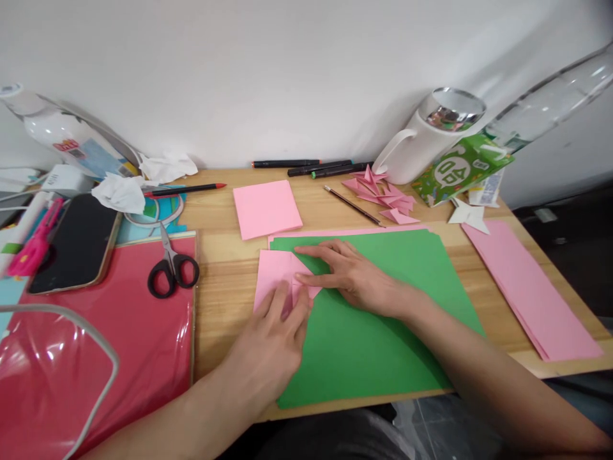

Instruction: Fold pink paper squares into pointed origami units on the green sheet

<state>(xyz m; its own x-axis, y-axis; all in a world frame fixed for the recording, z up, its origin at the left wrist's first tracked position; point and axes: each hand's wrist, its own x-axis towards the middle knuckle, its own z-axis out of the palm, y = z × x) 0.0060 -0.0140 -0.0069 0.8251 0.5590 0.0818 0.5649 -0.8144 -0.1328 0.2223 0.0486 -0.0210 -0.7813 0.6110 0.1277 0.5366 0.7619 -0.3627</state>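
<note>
A partly folded sheet of pink paper [274, 267] lies over the left edge of a green sheet [393, 345], its right side folded to a point. My left hand [271, 342] is on the pink paper's lower part, fingers bent and closed on it; a shaded fold shows between the fingers, and the thumb is mostly hidden. My right hand [359, 275] comes in from the right, palm down over the green sheet. Its index finger and thumb are stretched apart, their tips resting on the folded point. More pink paper sticks out behind the green sheet.
Black-handled scissors [173, 265] lie on a red plastic-covered pack [138, 332], near a phone [79, 239]. Behind are square pink sheets [267, 209], a pencil [353, 206], folded pink pieces [383, 195], markers and a white mug [421, 140]. Pink strips [531, 291] lie right.
</note>
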